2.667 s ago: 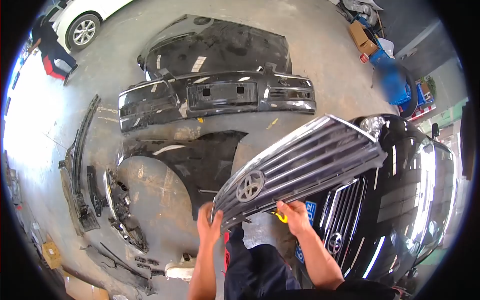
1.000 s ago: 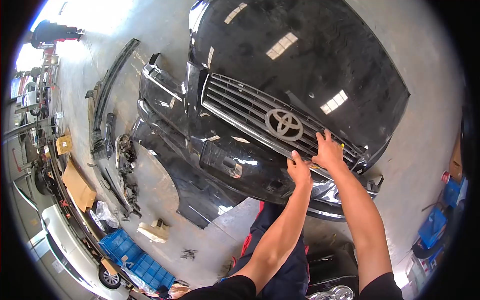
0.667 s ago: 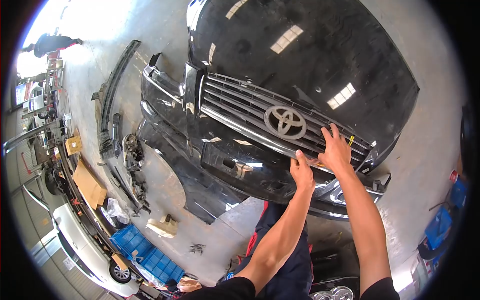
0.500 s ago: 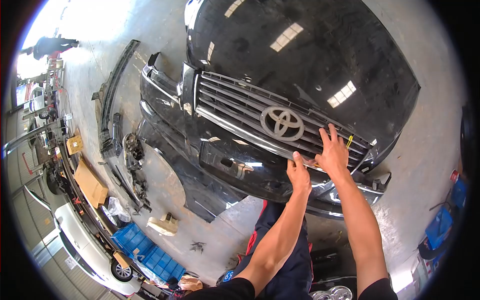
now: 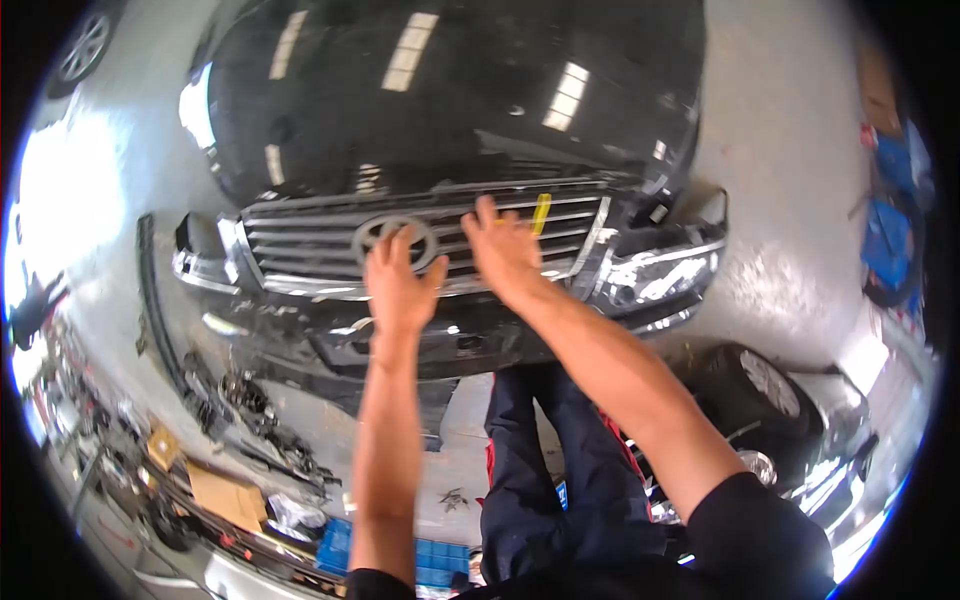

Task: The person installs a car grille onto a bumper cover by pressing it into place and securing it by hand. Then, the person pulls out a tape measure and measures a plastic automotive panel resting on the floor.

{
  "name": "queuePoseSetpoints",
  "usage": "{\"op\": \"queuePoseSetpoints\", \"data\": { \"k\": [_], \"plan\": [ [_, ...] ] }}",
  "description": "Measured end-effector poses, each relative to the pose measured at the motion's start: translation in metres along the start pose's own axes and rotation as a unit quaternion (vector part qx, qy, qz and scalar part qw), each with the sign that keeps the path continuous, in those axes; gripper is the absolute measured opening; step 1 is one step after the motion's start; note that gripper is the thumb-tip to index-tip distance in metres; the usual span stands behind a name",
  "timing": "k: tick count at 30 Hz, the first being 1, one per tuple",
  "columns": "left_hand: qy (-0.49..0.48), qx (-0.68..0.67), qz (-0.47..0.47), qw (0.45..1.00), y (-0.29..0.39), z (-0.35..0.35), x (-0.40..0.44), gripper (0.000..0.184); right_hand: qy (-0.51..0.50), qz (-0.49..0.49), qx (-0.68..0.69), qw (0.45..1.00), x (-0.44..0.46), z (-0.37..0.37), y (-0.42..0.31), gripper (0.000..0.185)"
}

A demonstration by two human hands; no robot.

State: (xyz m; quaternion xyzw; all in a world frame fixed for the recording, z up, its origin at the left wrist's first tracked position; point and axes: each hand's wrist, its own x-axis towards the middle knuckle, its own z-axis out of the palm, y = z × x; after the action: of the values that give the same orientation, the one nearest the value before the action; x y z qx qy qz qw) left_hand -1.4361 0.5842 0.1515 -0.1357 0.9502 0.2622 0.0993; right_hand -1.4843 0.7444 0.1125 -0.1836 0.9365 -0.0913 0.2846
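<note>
A slatted car grille (image 5: 310, 240) with chrome trim lies across the front of a black hood (image 5: 480, 90) and above a black bumper (image 5: 450, 345). My left hand (image 5: 403, 290) is open over the lower part of the round grey emblem (image 5: 365, 238), its fingertips covering some of it. To its right, my right hand (image 5: 505, 255) rests with fingers spread against the grille slats. Just beside those fingers a thin yellow strip (image 5: 541, 213) sticks up from the grille. Motion blur hides the exact contact of the fingertips.
A headlight (image 5: 655, 270) sits at the bumper's right end. Behind my legs on the right is a wheel (image 5: 755, 390). Long dark car parts (image 5: 165, 300) lie on the floor at left, near a cardboard box (image 5: 225, 495) and blue crates (image 5: 440, 560). Blue items (image 5: 885, 240) stand far right.
My view has swung so the grille now runs nearly level. The left hand has left the grille's lower edge for the emblem; both hands have shifted left along the grille.
</note>
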Motion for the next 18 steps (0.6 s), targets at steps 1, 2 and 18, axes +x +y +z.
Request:
{"op": "queuePoseSetpoints", "data": {
  "k": [1, 2, 18],
  "plan": [
    [-0.063, 0.044, 0.043, 0.996, -0.007, -0.002, 0.008, 0.063, 0.025, -0.005, -0.025, 0.999, -0.001, 0.009, 0.000, 0.051],
    [-0.122, 0.092, 0.087, 0.984, -0.011, -0.001, 0.016, 0.067, 0.038, -0.014, -0.030, 0.999, 0.001, 0.015, 0.001, 0.038],
    [-0.164, 0.256, 0.258, 0.917, 0.009, -0.003, 0.058, 0.070, 0.024, 0.074, 0.088, 0.993, -0.004, 0.020, -0.002, 0.042]
  ]
}}
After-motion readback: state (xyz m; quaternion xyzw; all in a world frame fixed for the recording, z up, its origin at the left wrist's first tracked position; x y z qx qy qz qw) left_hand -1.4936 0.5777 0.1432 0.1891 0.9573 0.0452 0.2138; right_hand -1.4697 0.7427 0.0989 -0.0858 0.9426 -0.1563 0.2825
